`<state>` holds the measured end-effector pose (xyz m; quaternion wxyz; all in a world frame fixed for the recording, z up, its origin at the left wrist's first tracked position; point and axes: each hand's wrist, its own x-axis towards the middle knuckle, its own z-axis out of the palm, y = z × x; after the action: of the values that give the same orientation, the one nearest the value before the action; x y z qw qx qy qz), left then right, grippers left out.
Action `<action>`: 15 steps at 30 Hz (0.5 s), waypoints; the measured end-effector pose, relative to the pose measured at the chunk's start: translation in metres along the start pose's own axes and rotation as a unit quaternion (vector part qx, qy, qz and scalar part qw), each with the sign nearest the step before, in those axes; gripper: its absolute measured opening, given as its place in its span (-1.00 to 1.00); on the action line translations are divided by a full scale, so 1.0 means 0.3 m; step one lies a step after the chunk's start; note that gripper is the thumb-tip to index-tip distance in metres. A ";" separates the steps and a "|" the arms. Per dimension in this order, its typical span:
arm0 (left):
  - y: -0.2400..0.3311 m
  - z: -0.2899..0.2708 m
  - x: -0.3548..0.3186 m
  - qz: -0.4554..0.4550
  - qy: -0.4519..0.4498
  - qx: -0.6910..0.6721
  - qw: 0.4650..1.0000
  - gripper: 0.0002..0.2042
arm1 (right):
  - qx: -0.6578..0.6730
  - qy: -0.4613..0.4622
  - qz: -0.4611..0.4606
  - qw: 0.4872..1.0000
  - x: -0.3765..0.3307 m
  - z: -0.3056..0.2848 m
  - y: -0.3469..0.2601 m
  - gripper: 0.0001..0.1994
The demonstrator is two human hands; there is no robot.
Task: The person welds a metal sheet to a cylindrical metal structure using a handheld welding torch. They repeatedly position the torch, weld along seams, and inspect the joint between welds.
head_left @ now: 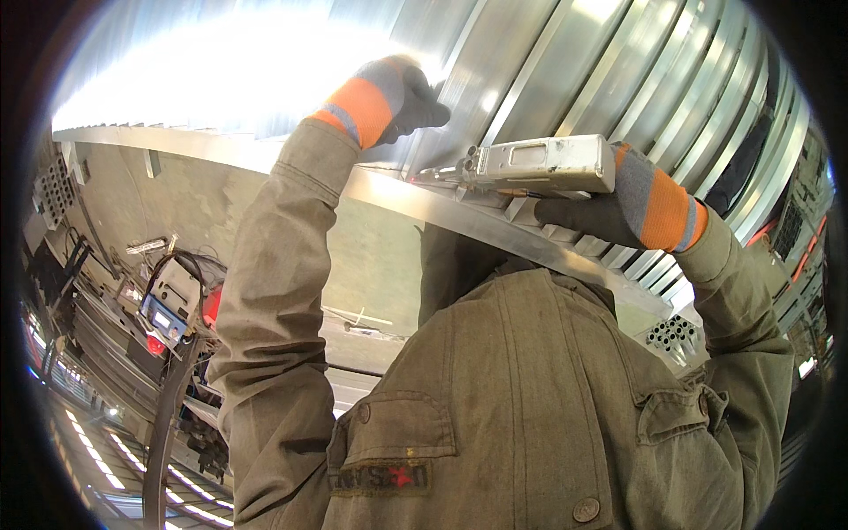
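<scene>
My right hand [649, 199], in an orange and grey glove with dark fingers, is closed around a pale, boxy handheld laser welding gun [539, 166]. Its narrow nozzle points left, and a small red light spot shows at the tip, by the near edge of the metal. My left hand [389, 97], gloved alike, rests on the silvery metal slats [530, 66] just left of the nozzle. Its fingers are curled in, the thumb toward the right; whatever they may hold is hidden. A flat metal rail [495, 228] runs across the slats' near ends, below the gun.
Strong glare washes out the slats at the upper left. At left stands a machine with a small screen [168, 318], with cables around it. Bundled tubes [673, 336] lie at lower right, and another perforated-looking bundle [55, 190] sits far left. Concrete floor [199, 194] shows below the rail.
</scene>
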<state>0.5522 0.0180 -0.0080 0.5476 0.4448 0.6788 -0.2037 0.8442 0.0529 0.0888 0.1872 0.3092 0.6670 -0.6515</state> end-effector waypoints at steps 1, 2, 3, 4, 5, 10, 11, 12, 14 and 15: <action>-0.002 -0.003 -0.002 0.005 0.000 -0.003 1.000 -0.53 | -0.006 -0.002 0.002 1.000 -0.002 0.000 0.001 -0.59; -0.001 -0.004 -0.002 0.004 -0.005 -0.005 1.000 -0.54 | -0.001 -0.004 0.015 1.000 -0.004 0.003 0.008 -0.59; -0.003 -0.006 -0.005 0.003 -0.008 -0.008 1.000 -0.54 | -0.012 0.005 -0.012 1.000 -0.004 0.006 0.013 -0.59; -0.003 -0.008 -0.006 0.001 -0.012 -0.010 1.000 -0.54 | -0.023 0.013 -0.039 0.999 -0.003 0.010 0.021 -0.59; -0.004 -0.009 -0.008 0.003 -0.014 -0.010 1.000 -0.54 | -0.011 0.011 -0.042 0.999 0.000 0.015 0.029 -0.59; -0.002 -0.007 -0.008 0.008 -0.010 -0.008 1.000 -0.53 | -0.021 0.012 -0.067 0.997 0.005 0.024 0.051 -0.58; -0.001 -0.006 -0.007 0.011 -0.006 -0.005 1.000 -0.53 | -0.013 0.011 -0.066 0.998 0.004 0.024 0.050 -0.58; -0.002 -0.006 -0.005 0.012 -0.006 -0.005 1.000 -0.53 | -0.015 0.008 -0.050 0.999 0.001 0.023 0.047 -0.57; -0.004 -0.005 -0.004 0.013 -0.006 -0.013 1.000 -0.53 | -0.013 0.008 -0.037 0.999 -0.004 0.023 0.037 -0.57; -0.007 -0.004 -0.005 0.014 -0.004 -0.019 1.000 -0.53 | -0.010 0.011 -0.041 0.999 -0.006 0.024 0.032 -0.58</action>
<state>0.5496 0.0173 -0.0067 0.5615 0.4427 0.6742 -0.1850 0.8508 0.0453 0.0820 0.1557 0.2868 0.6879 -0.6483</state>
